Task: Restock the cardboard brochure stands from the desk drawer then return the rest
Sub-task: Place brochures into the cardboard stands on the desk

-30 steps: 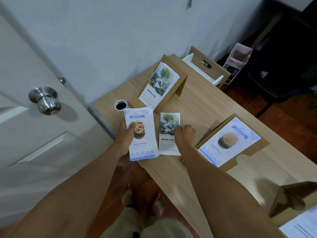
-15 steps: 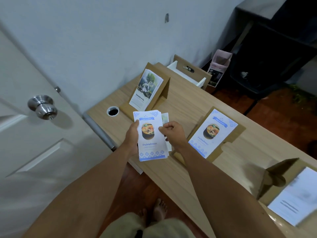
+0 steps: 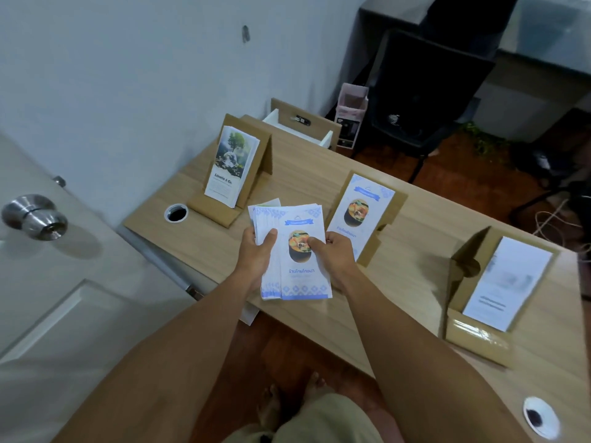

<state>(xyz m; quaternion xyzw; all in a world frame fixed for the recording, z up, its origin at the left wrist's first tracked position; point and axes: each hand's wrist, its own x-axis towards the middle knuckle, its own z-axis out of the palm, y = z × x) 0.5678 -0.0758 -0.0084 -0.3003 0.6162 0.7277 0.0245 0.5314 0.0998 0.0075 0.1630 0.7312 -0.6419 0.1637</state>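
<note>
Both my hands hold a stack of blue-and-white food brochures above the wooden desk. My left hand grips the stack's left side, thumb on top. My right hand pinches the top sheets at the right edge. A green-tinted tree brochure peeks out behind the stack's upper left. Three cardboard stands are on the desk: the left stand holds tree brochures, the middle stand holds food brochures, the right stand holds white text sheets. The desk drawer stands open at the far end.
A white door with a steel knob is at the left. Two cable holes are in the desk. A black chair and a pink box stand beyond the desk. My bare feet are on the red floor.
The tree brochures left the desk and joined the stack in my left hand. My right hand came onto the food brochures, and the stack rose and shifted right, toward the middle stand.
</note>
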